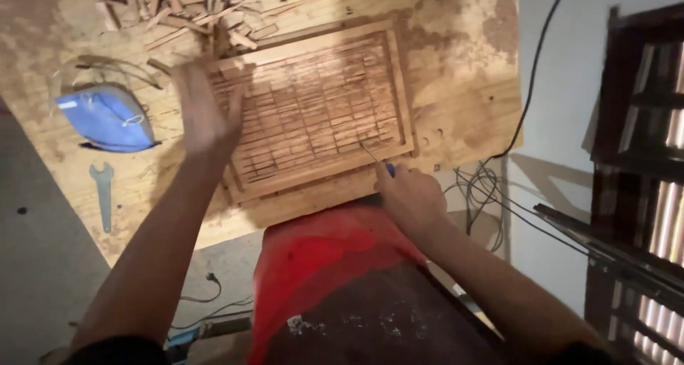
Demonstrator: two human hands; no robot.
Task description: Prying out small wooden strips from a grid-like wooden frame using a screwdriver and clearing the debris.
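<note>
Far left on the plywood bench [456,87]: grey spanner [104,193] lies flat near the edge, and just above it a blue dust mask [107,119], straps curled beside it, both well clear of the work. Next over, left hand [203,112] is up w/ fingers spread & flat, nothing in it, blurred, at the left edge of the wooden slatted panel [313,108]; can't tell if the palm presses on the frame or hangs just over it. Above the hand, a heap of offcut strips [199,5] sits at the bench's far side, touching the panel's top-left corner or nearly so. Centre: the panel itself lies flat on the bench, slightly skewed, rows of thin slats inside a frame. Right hand [410,194] is closed round a thin pointed tool [370,153] w/ a blue handle, tip at the panel's near-right rim. To do this bit well, imo: the free hand should bear down on the frame so the panel doesn't skid while the tip works; keep the tool low & shallow, small pushes, tip aimed away from the other hand; slats look thin & prob snap if levered hard. Below, red cloth [320,265] on the person's lap. Far right: black cables [491,187] hang off the bench edge, apart from the hands.
</note>
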